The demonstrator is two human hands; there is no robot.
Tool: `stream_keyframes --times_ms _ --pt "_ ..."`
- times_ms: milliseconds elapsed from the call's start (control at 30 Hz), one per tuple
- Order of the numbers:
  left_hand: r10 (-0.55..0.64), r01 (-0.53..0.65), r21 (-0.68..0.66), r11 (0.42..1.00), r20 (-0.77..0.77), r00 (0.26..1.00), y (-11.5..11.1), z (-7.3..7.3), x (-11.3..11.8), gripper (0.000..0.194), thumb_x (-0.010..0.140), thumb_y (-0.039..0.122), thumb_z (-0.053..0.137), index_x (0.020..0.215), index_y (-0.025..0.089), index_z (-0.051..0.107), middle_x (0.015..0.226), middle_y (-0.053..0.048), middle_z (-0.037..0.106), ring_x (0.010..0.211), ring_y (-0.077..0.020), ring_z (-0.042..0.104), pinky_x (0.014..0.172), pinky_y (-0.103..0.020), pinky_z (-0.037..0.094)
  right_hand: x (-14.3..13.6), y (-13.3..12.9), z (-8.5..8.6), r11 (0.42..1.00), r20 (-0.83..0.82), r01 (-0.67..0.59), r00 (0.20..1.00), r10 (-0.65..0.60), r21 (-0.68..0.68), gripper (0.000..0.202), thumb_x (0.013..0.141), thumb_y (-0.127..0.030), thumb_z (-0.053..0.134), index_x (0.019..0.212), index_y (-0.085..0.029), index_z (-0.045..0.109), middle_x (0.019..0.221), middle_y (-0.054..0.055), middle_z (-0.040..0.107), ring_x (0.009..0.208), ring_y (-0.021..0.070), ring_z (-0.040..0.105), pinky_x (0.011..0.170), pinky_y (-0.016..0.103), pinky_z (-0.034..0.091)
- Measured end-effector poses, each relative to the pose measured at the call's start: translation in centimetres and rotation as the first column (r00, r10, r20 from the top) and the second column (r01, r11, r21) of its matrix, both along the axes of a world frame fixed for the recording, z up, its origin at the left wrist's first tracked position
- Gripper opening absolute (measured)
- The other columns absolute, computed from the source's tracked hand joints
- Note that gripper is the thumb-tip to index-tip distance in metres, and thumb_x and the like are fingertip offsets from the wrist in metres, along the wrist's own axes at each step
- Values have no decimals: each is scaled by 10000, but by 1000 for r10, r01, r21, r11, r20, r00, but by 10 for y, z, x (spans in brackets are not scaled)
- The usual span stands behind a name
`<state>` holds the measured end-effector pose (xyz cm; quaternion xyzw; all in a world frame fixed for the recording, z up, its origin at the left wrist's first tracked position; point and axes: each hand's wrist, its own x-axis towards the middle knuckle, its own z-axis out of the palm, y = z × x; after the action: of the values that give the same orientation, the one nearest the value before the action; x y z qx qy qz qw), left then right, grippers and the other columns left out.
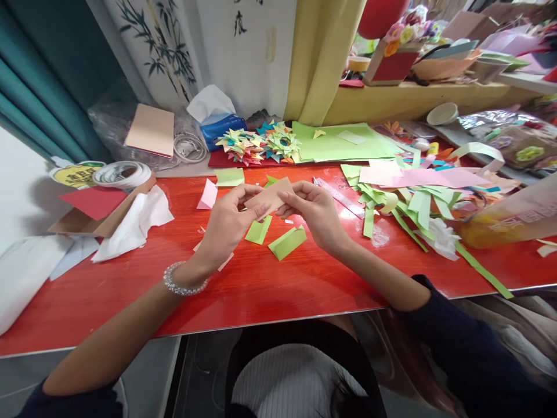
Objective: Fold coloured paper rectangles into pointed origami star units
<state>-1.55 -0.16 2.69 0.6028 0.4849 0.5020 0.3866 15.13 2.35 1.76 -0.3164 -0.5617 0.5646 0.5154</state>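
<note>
Between my two hands is a small peach-coloured piece of paper (270, 198), held above the red table. My left hand (232, 223) pinches its left end, thumb on top. At the right end, my right hand (317, 215) grips it between thumb and fingers. Below the hands lie folded green papers, one green piece (288, 242) nearer me and another green piece (259, 230) just behind it. A folded pink paper (208, 194) stands left of my left hand, with a flat light-green sheet (230, 177) behind it. Peach paper under my left wrist is partly hidden.
Green sheets (339, 145) lie at the back beside folded-paper wreaths (243, 145) and a blue tissue pack (220, 129). Paper strips (420, 203) heap at the right near a plastic bottle (513, 215). A cardboard box (104, 217) sits left. The table's front edge (278, 320) runs before me.
</note>
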Motion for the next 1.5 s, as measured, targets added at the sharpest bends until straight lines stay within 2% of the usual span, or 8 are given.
stream_keyframes --times_ms 233,400,533,733,1100,1200,1300,1500 --pt "-32 44 54 998 -204 978 -1 6 -1 195 798 374 657 866 191 653 863 -13 676 815 -142 602 744 -271 472 4 -1 1 986 299 -151 946 123 72 278 825 -412 647 735 -156 586 549 -14 628 491 97 606 510 222 492" --pt "55 -37 117 992 -160 986 1 0 -2 159 800 344 657 749 193 656 745 -5 653 698 -131 571 644 -266 450 -2 -2 -4 975 251 -222 942 223 -31 311 821 -451 638 728 -159 588 596 -13 613 518 93 606 495 210 480" --pt "66 -58 118 991 -69 995 6 -3 -4 150 783 343 674 791 194 665 777 -8 658 720 -133 580 657 -262 458 -6 -5 -7 987 150 -152 976 159 -55 320 849 -483 584 821 -166 620 668 -16 588 545 86 588 422 188 416" --pt "-19 33 57 998 -221 975 4 2 -4 185 810 363 637 746 191 656 743 -10 645 695 -135 561 633 -271 429 -7 -14 -1 983 521 -51 852 -49 176 353 894 -426 537 671 -157 585 503 -33 526 437 52 411 432 203 289" --pt "273 -221 271 937 -171 947 11 10 -21 153 853 335 613 752 221 624 706 28 591 675 -113 516 608 -292 394 -17 -31 -12 968 595 -247 783 180 33 370 897 -418 532 629 -171 594 413 -49 508 370 69 472 463 220 355" --pt "388 -330 364 871 -97 917 16 19 -31 168 875 365 607 813 209 617 726 47 575 690 -81 513 630 -283 396 -19 -31 -13 968 671 -219 737 82 121 305 877 -370 566 657 -166 619 532 -12 589 446 84 512 481 239 377" --pt "432 -358 408 840 -102 896 12 19 -26 187 867 397 610 809 220 618 734 46 584 683 -80 518 629 -288 413 -18 -29 -9 961 541 -90 838 -69 262 274 870 -387 578 1039 -178 633 1012 75 685 751 144 634 581 260 481" --pt "277 -157 404 901 -260 925 -9 6 3 186 869 398 584 880 230 663 864 -4 656 793 -136 581 713 -275 451 -18 -29 -6 947 493 -193 869 44 255 666 844 -436 603 1421 -214 354 1405 123 464 1193 266 516 907 412 508"
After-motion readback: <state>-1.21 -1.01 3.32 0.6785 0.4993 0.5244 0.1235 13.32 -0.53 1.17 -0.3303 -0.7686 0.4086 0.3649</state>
